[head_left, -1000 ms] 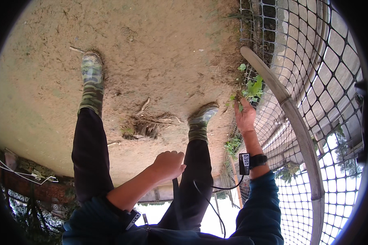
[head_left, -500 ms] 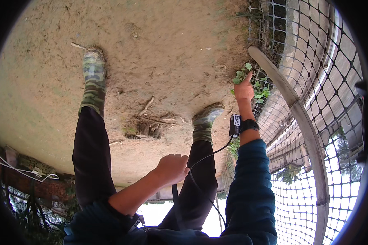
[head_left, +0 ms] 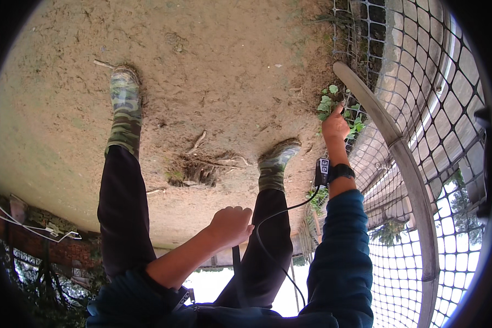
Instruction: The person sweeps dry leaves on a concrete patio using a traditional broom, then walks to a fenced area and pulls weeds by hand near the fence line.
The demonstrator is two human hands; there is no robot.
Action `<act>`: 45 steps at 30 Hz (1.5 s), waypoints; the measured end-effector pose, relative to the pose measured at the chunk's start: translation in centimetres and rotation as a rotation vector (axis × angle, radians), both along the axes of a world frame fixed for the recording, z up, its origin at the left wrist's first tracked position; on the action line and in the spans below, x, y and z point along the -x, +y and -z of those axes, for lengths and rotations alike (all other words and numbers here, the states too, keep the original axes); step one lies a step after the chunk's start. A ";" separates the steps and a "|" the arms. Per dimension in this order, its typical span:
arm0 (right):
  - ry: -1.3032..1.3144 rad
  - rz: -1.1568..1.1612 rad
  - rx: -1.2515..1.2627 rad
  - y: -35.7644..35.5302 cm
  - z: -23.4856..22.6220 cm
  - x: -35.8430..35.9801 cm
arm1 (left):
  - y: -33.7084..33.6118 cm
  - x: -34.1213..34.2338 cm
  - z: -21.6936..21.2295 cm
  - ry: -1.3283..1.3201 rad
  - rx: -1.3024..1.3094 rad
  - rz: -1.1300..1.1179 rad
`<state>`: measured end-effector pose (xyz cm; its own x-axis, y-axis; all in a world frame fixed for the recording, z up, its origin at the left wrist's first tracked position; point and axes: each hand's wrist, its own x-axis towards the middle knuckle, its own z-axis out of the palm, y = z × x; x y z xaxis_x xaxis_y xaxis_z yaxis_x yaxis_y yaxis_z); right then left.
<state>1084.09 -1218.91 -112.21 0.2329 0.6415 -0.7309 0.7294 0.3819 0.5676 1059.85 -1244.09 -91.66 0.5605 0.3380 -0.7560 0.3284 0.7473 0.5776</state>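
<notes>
Right hand [head_left: 334, 124]: extended to the green weed clump [head_left: 333, 106]; the fingers are among the leaves, and it cannot be told whether they grasp a stem or only touch it.
Left hand [head_left: 230, 225]: clenched into a loose fist, holding nothing visible, raised in front of the dark trousers [head_left: 123, 208].
Weed clump: rooted in the bare dirt ground [head_left: 213, 71], at the foot of the wire mesh fence [head_left: 421, 93], just beside the curved pale fence bar [head_left: 385, 136].
Wrist: a black strap with a small device [head_left: 322, 171] sits on the right forearm; a thin cable runs from it toward the body.
Feet: two camouflage boots [head_left: 124, 104] stand on the dirt, well apart.
Between boots: dry roots and twigs [head_left: 202, 164].
</notes>
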 end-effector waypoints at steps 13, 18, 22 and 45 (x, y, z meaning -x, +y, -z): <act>0.023 -0.006 0.021 0.4 0.2 -0.8 | 0.7 0.1 0.2 -0.009 0.026 0.008; 0.085 -0.054 0.006 0.2 -0.4 -1.8 | 0.7 -0.1 0.3 -0.020 0.043 0.011; 0.118 -0.071 0.001 0.4 -0.4 -1.1 | 0.6 -0.4 0.5 -0.001 0.048 0.021; 0.031 -0.010 0.026 0.7 -0.5 -0.7 | 1.7 0.4 0.6 0.009 0.035 -0.008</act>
